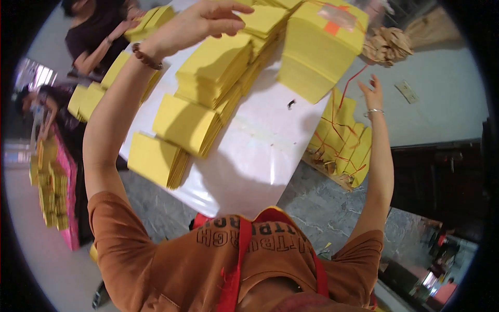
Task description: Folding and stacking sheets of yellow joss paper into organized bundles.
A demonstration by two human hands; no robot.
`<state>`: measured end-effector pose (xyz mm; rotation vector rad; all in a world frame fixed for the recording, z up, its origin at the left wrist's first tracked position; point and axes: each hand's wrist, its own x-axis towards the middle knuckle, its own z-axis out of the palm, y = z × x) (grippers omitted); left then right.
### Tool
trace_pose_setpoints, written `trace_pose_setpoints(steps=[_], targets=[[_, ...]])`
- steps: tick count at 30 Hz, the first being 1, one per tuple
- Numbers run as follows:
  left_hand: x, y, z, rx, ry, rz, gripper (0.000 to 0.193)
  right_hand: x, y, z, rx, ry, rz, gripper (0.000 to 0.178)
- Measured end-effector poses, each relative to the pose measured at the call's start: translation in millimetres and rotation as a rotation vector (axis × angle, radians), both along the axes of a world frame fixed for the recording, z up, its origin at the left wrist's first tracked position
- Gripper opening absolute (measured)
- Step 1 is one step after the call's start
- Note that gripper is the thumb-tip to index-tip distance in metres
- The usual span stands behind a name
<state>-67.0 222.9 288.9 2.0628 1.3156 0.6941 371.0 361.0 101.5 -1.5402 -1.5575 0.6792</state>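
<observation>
My left hand is raised over the far part of the white table, its fingers stretched out with nothing in them. Below and beside it stand stacks of yellow paper envelopes, with more yellow stacks stepping down toward me. Off the table's right edge, my right hand is held up, thumb and fingers apart. A red string runs close by it; whether they touch I cannot tell. Between my hands lies a large yellow folded bundle with a clear and orange patch on top.
Bundles of yellow envelopes tied with red string stand low at the table's right. Crumpled brown paper lies beyond them. A small black object rests on the white table. Two people work at the left beside more yellow stacks.
</observation>
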Motion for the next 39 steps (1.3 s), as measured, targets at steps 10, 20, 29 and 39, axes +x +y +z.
trace_pose_setpoints(steps=[10,20,29,39], targets=[[-109,-220,-47,-0.013,-0.565,0.634,0.039,-5,-106,-29,-0.036,0.252,-0.165,0.063],[-160,-334,-187,-0.027,-0.647,1.280,0.039,-117,-250,-105,-0.423,0.660,0.184,0.028],[-200,-293,-222,-0.541,-0.513,0.879,0.095,-313,-386,-76,-1.066,0.886,0.524,0.065],[-200,-267,-234,-0.776,-0.513,0.432,0.072,-411,-392,-106,-0.624,0.697,0.321,0.060]])
